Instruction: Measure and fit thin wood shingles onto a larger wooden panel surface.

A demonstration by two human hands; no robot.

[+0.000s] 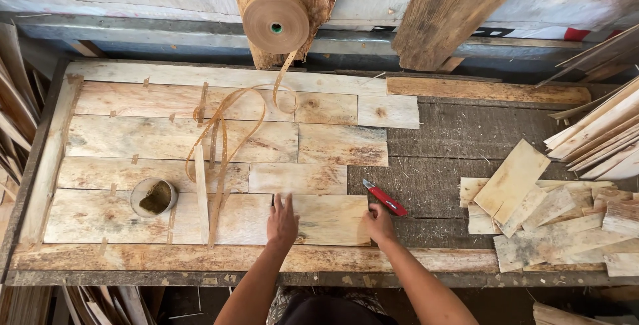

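My left hand (283, 222) lies flat, fingers spread, on a thin wood veneer piece (329, 220) in the bottom row of a sheet of joined veneer pieces (180, 140). At that piece's right edge, my right hand (379, 224) is closed around the handle of a red utility knife (385, 198), whose blade points up and left. A loose strip of brown paper tape (223, 132) trails from a roll (275, 22) mounted above the bench and lies across the veneer.
A small round pot (154, 197) of dark paste stands on the veneer at left. Loose veneer offcuts (552, 215) are piled at right, with longer strips (599, 132) stacked behind. Planks (456, 9) lean against the wall. The dark bench top (459, 139) shows at right.
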